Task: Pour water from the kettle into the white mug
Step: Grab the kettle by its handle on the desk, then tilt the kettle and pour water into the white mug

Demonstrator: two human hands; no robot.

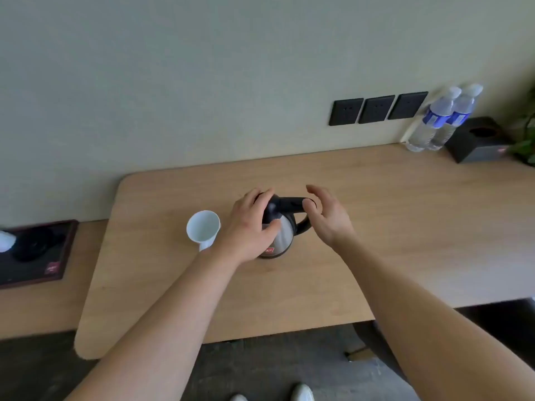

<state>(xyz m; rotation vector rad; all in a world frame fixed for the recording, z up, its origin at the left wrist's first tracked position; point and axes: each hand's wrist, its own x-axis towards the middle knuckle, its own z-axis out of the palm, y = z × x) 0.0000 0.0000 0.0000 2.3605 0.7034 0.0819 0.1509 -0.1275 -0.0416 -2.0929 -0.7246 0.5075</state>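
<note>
So the left hand [249, 227] has its fingers draped over the black lid and its thumb pressed on the shiny side of the small stainless-steel kettle with the black handle [282, 227], basically steadying it more than gripping. The right hand [324, 215] is spread loose, fingers fanned and curled a bit, thumb right at the back end of the handle but not wrapped around it yet. Can't say for sure if the thumb is actually touching the plastic, the picture's a bit soft there.

Kettle is upright on the light wooden table [376, 227], roughly in the middle. The plain white ceramic mug [203, 228] sits just to its left, near the left wrist, and looks empty from here.

Progress-wise: nothing poured. My read is this is the grab-the-handle stage, so lifting, tilting toward the mug and setting the kettle back are all left.

Both forearms reach in from the bottom of the view and angle toward the kettle, left wrist low over the table, right wrist a little higher and bent inward.
</note>
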